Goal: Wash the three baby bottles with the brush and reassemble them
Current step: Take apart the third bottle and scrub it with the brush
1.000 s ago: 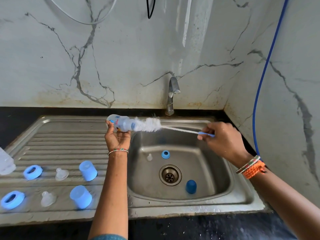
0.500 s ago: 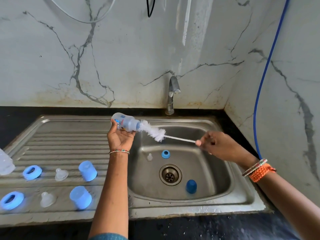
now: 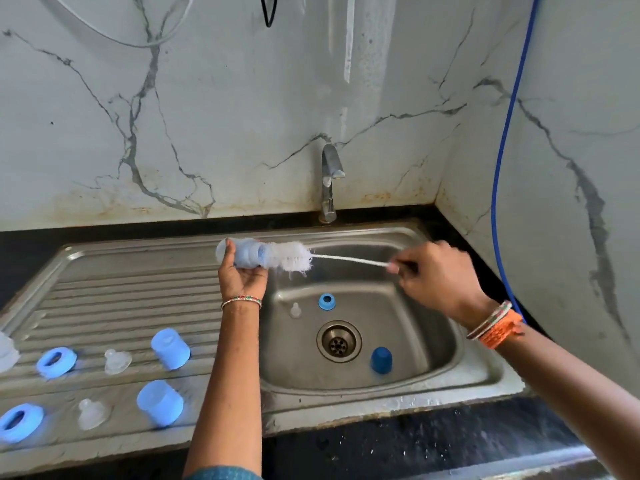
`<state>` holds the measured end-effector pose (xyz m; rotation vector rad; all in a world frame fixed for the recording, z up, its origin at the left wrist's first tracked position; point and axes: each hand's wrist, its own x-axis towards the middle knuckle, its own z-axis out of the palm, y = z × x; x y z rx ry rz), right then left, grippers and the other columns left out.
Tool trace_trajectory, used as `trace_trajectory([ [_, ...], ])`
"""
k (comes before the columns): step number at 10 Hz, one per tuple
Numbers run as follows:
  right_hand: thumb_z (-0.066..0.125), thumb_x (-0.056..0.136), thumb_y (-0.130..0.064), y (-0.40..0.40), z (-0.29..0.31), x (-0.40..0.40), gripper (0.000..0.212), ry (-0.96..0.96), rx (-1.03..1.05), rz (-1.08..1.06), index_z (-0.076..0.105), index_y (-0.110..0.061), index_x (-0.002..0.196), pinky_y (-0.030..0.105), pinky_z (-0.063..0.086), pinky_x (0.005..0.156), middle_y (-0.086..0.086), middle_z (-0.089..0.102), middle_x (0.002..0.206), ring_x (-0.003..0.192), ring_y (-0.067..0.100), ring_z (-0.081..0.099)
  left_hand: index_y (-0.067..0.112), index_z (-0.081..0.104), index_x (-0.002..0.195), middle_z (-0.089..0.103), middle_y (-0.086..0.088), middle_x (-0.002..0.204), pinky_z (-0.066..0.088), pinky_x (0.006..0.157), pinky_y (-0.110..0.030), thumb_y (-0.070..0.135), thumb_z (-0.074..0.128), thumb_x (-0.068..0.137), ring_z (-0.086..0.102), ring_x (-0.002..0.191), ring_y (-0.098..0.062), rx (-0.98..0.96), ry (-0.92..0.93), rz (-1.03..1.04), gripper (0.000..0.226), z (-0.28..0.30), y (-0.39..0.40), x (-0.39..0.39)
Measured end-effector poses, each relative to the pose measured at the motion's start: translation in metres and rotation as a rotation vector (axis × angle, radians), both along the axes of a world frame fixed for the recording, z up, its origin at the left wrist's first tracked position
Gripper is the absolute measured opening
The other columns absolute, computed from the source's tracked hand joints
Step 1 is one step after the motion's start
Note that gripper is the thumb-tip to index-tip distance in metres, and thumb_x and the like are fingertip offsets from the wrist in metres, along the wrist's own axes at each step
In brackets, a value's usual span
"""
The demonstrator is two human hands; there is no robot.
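At mid-frame my right hand [image 3: 438, 275], pinching the brush [image 3: 294, 258], pushes its bristles back toward the bottle [image 3: 244, 256] gripped in my left hand [image 3: 242, 277], so scrubbing continues.

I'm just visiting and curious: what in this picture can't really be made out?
- Head view: the bottle in the left hand is motion-blurred; how far the brush reaches inside cannot be told.
- The brush handle's end is hidden by the blurred right hand.
- A clear object on the drainboard is cut off by the left edge.
- Whether the tap is running cannot be told.
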<state>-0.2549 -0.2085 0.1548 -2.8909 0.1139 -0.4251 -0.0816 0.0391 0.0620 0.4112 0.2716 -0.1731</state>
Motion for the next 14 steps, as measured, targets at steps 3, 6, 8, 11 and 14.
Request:
trace_trajectory([
  [3, 0.044, 0.097, -0.012, 0.002, 0.012, 0.005, 0.026, 0.684, 0.908, -0.039, 0.068, -0.006, 0.089, 0.015, 0.023, 0.033, -0.001, 0.053, 0.057, 0.036, 0.004, 0.030, 0.009, 0.052, 0.108, 0.057, -0.010, 0.092, 0.050, 0.085, -0.045, 0.025, 0.057, 0.090, 0.058, 0.088, -0.023, 0.045, -0.002, -0.020, 0.024, 0.000, 0.002, -0.002],
  [6, 0.053, 0.081, -0.005, 0.002, -0.017, -0.002, 0.030, -0.562, -0.473, 0.208, 0.074, -0.014, 0.101, 0.030, 0.040, 0.062, 0.002, 0.071, 0.090, 0.073, 0.023, 0.063, 0.007, 0.050, 0.102, 0.057, -0.014, 0.095, 0.053, 0.088, -0.045, 0.025, 0.056, 0.091, 0.059, 0.090, -0.027, 0.021, 0.045, 0.013, 0.021, 0.002, -0.002, -0.001],
  [8, 0.038, 0.096, -0.004, -0.003, 0.004, 0.011, 0.030, 0.746, 1.002, -0.020, 0.068, -0.004, 0.092, 0.016, 0.023, 0.033, 0.001, 0.052, 0.055, 0.036, 0.005, 0.028, 0.008, 0.053, 0.102, 0.064, -0.013, 0.079, 0.056, 0.074, -0.040, 0.028, 0.062, 0.074, 0.062, 0.077, -0.024, -0.048, -0.057, -0.029, 0.036, -0.001, -0.003, -0.011],
  [11, 0.064, 0.068, -0.001, 0.001, 0.002, 0.006, 0.032, -0.457, -0.557, 0.130, 0.072, -0.010, 0.097, 0.033, 0.043, 0.058, 0.007, 0.068, 0.083, 0.069, 0.029, 0.061, 0.008, 0.048, 0.099, 0.057, -0.012, 0.091, 0.057, 0.069, -0.035, 0.023, 0.054, 0.094, 0.060, 0.088, -0.023, 0.076, 0.002, -0.008, 0.017, -0.006, -0.026, -0.011],
  [14, 0.038, 0.098, -0.010, -0.033, -0.009, -0.002, 0.029, 0.963, 1.067, 0.054, 0.066, -0.007, 0.089, 0.016, 0.016, 0.035, -0.003, 0.033, 0.051, 0.039, 0.006, 0.022, 0.005, 0.052, 0.109, 0.062, -0.012, 0.087, 0.059, 0.067, -0.041, 0.028, 0.097, 0.021, 0.061, 0.087, -0.024, 0.104, -0.054, -0.175, 0.101, -0.031, -0.003, -0.006],
])
